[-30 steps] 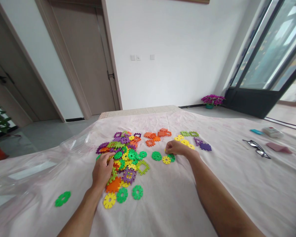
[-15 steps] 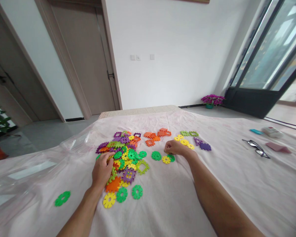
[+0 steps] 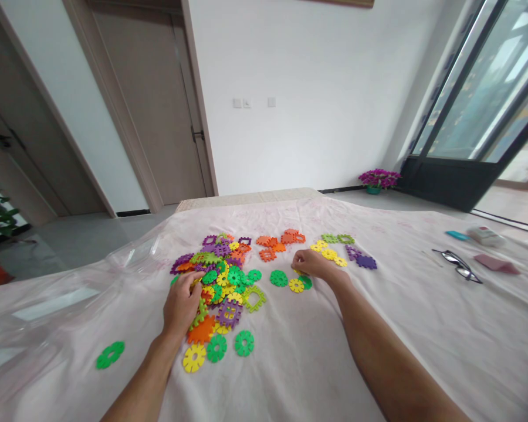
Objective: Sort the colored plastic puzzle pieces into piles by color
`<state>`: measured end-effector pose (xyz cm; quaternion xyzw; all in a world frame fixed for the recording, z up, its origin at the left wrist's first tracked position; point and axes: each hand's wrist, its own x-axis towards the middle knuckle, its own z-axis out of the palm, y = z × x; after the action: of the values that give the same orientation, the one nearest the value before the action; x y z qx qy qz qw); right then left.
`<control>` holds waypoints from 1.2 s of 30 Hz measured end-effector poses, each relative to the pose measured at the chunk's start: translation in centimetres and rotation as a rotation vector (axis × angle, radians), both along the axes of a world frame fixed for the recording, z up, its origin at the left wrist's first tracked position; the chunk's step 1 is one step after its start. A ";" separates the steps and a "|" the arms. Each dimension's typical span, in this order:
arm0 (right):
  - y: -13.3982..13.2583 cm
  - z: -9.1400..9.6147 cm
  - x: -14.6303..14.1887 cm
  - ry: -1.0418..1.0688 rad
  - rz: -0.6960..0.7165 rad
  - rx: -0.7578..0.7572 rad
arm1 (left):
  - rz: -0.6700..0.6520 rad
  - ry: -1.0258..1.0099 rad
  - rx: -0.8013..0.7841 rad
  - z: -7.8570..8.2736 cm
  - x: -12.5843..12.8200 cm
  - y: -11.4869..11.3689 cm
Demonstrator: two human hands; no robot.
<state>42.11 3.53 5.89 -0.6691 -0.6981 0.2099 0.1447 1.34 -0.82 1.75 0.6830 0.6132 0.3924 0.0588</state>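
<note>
Slotted plastic discs, green (image 3: 244,351) and yellow (image 3: 329,254); toothed tiles, orange (image 3: 201,330) and purple (image 3: 366,262). Left grip (image 3: 181,299), right grip (image 3: 314,263): fingers curled; cannot tell what is held.

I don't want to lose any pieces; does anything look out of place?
Yes: one green, flower-shaped, plastic-looking disc lies alone on the pale pink cloth, left of the left hand, apart from the mixed pile of multicoloured pieces. Nothing looks visibly broken.
</note>
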 end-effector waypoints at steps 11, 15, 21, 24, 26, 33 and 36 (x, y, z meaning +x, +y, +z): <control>0.3 -1.6 -0.3 -0.087 -0.271 0.461 | 0.001 -0.016 0.019 0.1 0.0 0.0; 0.4 -1.8 0.1 -0.157 -0.185 0.394 | 0.002 -0.018 0.018 0.1 0.0 0.0; 0.2 -1.6 -0.4 -0.108 -0.088 0.301 | -0.008 -0.006 0.015 0.0 0.0 0.0; 0.2 -1.6 -0.4 0.027 -0.184 0.325 | -0.010 -0.007 0.019 0.1 0.0 0.0; 0.3 -1.6 0.0 0.066 -0.281 0.395 | -0.008 -0.006 0.017 0.1 0.0 0.0; 0.5 -2.1 1.5 -0.183 -0.441 0.390 | 0.001 -0.006 0.007 0.0 0.0 0.0; 0.4 -2.2 1.0 -0.203 -0.360 0.319 | -0.001 0.001 0.009 0.0 -0.1 0.1</control>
<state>43.12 3.93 3.66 -0.7688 -0.6031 0.0000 0.2127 1.29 -0.74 1.70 0.6839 0.6110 0.3948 0.0557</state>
